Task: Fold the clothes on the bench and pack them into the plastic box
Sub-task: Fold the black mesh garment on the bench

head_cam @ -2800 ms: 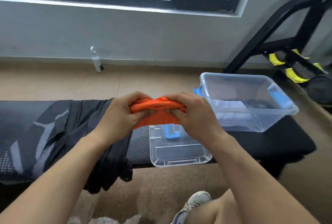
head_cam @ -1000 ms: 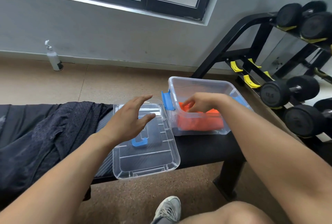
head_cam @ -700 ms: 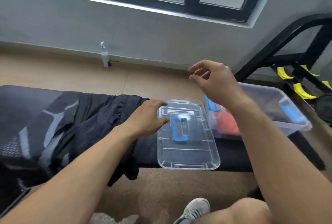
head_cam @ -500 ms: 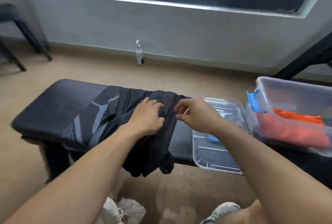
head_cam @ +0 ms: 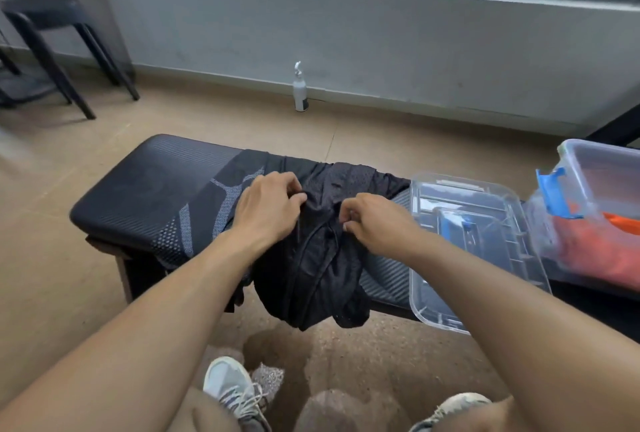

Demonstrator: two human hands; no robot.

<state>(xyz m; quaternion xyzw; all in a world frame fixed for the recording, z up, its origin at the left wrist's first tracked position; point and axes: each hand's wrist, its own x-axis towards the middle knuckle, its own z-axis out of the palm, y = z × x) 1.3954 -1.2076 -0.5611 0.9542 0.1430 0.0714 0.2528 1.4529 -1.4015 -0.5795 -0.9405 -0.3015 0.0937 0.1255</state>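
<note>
black garment point(head_cam: 322, 258) on bench point(head_cam: 145, 189) — pinched by left hand point(head_cam: 266, 210), right hand point(head_cam: 377, 224)

Bench point(head_cam: 145, 189): black pad, fine dotted texture. Mesh garment point(head_cam: 322, 258): black, tiny perforations all over. Second garment point(head_cam: 207, 210): black with grey woven bands and dot gradient. Box lid point(head_cam: 485, 196): clear plastic, blue handle in centre. Plastic box point(head_cam: 609, 168): clear, blue latch; folded garment point(head_cam: 602, 251) inside, orange. Spray bottle point(head_cam: 300, 92): white. Stool point(head_cam: 45, 12): black. Floor tan; wall grey. Shoes grey, white laces.
</note>
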